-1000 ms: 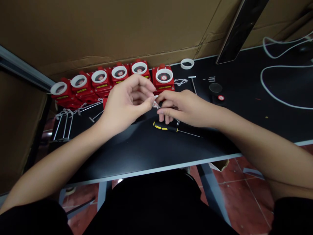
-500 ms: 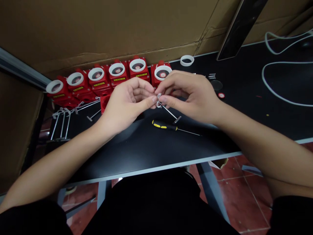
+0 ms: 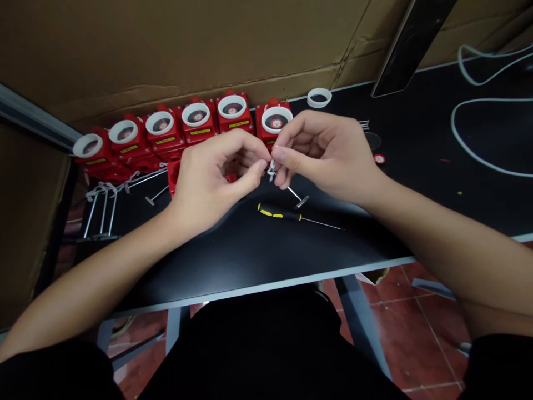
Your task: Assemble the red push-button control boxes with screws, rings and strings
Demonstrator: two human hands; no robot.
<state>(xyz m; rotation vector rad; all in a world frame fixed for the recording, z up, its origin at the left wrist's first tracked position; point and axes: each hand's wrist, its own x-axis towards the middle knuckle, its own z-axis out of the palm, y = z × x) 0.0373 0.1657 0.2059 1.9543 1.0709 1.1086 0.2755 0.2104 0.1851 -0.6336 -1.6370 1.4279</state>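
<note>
A short knotted white cord [image 3: 271, 170] hangs between my two hands at the middle of the view. My left hand [image 3: 208, 186] pinches at its left side with thumb and forefinger. From the right, my right hand [image 3: 328, 147] grips the upper part of the cord between thumb and forefinger, its other fingers curled behind. Below the right fingers, a metal T-shaped rod [image 3: 300, 200] shows its crossbar end; its upper part is hidden. A black and yellow screwdriver [image 3: 280, 214] lies on the table under the hands. Partly covered by my left hand is a red box [image 3: 172, 173].
Several red boxes [image 3: 163, 126] with white rings line the back edge. More T-shaped rods [image 3: 106, 214] with white cords lie at left. A loose white ring [image 3: 319, 98], a clear disc [image 3: 373, 141], a small red disc [image 3: 378, 159] and a white cable [image 3: 458, 136] are on the right.
My hands have drawn slightly apart, and my right hand has risen a little. More of the knotted cord shows between the fingers now.
</note>
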